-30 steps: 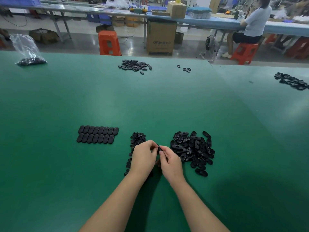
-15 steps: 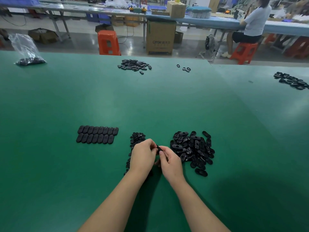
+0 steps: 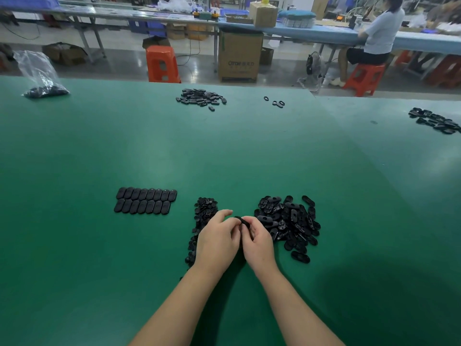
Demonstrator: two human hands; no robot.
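Green bench (image 3: pixel 224 151) fills most of the view. Clock centre = where the two hands meet.

At 2 o'clock, just beside them: pile of oval shells (image 3: pixel 291 226), loose and jumbled, a few strays at its near edge. At 11 o'clock: narrower heap of small inserts (image 3: pixel 205 208), which runs down behind the left wrist. At 10 o'clock, apart from both heaps: finished rows (image 3: pixel 146 201), two neat lines of closed pcs laid side by side and touching. Way off at 12 o'clock near the bench's back edge sits a far pile (image 3: pixel 199 97). A plastic bag (image 3: pixel 41 76) w/ more dark parts lies at the far 10 o'clock corner.

Left hand (image 3: pixel 219 242) and right hand (image 3: pixel 258 242) come together knuckle to knuckle between the two heaps, low over the bench. Both are curled, and the fingertips of each pinch one black piece (image 3: pixel 243 221), which peeks out at the top btw them. Most of it is hidden, so whether an insert is seated can't be told.

Step in hand, prob.: mid-assembly of one pc, pressing an insert into a shell. Next move calls for a firm, even squeeze till the parts sit flush. The pc then goes to 10 o'clock, flat at a row's open end, against its neighbour and same way round. After that, fresh shell from 2 o'clock, fresh insert from 11.
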